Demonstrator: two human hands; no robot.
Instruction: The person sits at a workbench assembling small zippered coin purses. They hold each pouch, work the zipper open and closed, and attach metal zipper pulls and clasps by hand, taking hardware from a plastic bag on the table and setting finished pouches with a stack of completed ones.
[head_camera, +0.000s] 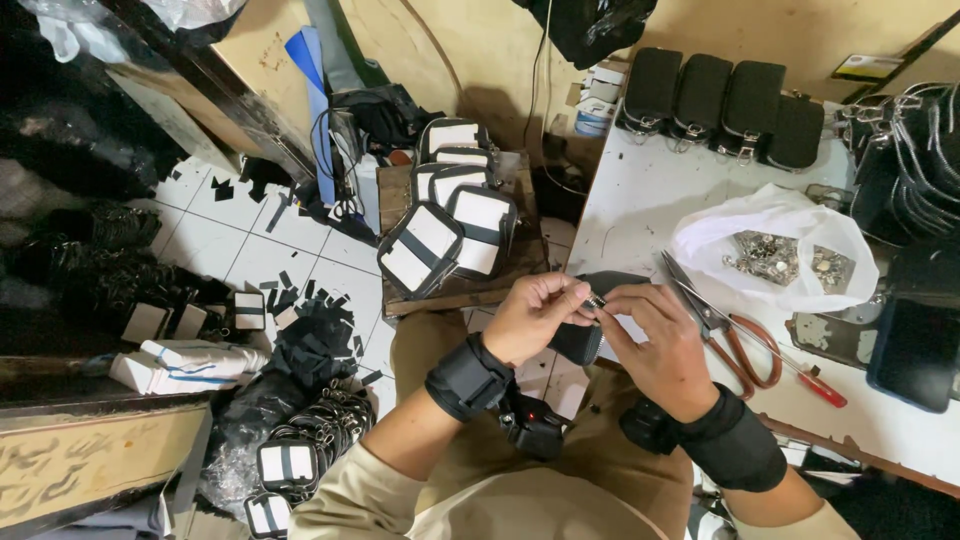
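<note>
My left hand (535, 315) and my right hand (655, 340) meet over my lap, both pinching a small metal clasp (597, 300) at the edge of a black pouch (590, 335). The pouch hangs between my hands, mostly hidden behind my fingers. Both wrists wear black bands. The hands sit at the near left edge of the white worktable (640, 200).
Red-handled scissors (735, 335) lie right of my right hand. A white plastic bag of metal fittings (775, 250) sits behind them. Black pouches (720, 100) line the table's back. Black-and-white pouches (450, 220) pile on a wooden stool; more pouches and scraps (300, 440) cover the tiled floor.
</note>
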